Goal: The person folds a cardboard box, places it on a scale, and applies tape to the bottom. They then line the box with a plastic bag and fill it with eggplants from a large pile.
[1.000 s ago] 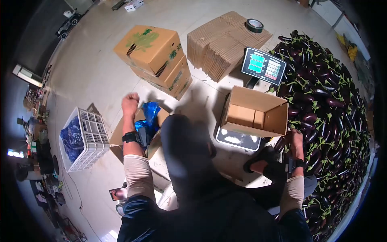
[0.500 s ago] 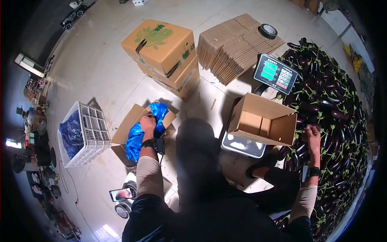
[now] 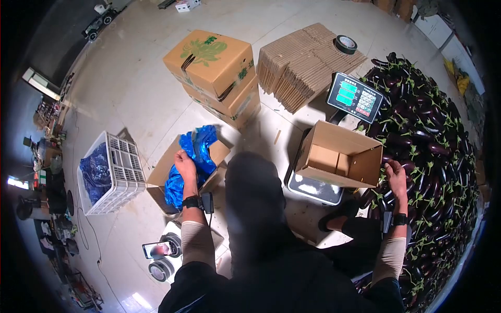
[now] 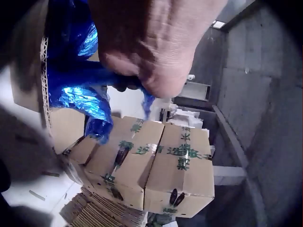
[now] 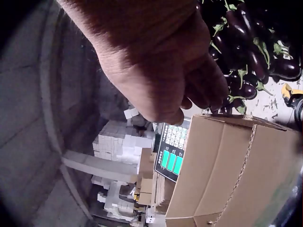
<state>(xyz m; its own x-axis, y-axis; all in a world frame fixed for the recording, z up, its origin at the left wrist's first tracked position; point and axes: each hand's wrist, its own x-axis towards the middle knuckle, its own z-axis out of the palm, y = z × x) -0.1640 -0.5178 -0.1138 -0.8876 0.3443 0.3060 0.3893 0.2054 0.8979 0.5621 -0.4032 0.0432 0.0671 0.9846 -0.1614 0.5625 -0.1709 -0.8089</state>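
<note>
My left hand (image 3: 187,166) is over an open cardboard box and pinches a crumpled blue plastic bag (image 3: 174,188). In the left wrist view a strand of the blue plastic (image 4: 87,106) runs up to the fingers, and a small end hangs below them. Beside the empty open carton (image 3: 326,148) on the scale, my right hand (image 3: 398,180) hovers at the edge of the eggplant pile (image 3: 433,172). Its fingers (image 5: 201,87) are loosely bent near the carton's rim, with nothing seen in them.
A digital scale display (image 3: 356,97) stands behind the carton. Farther back are stacked printed boxes (image 3: 214,65) and flattened cardboard (image 3: 305,62) with a tape roll (image 3: 345,44). A white crate (image 3: 122,167) is at left; a phone (image 3: 156,250) lies near the left forearm.
My left hand has come down from above the box and taken hold of the blue bag. My right hand moved up and out over the eggplants, then slightly back toward the carton.
</note>
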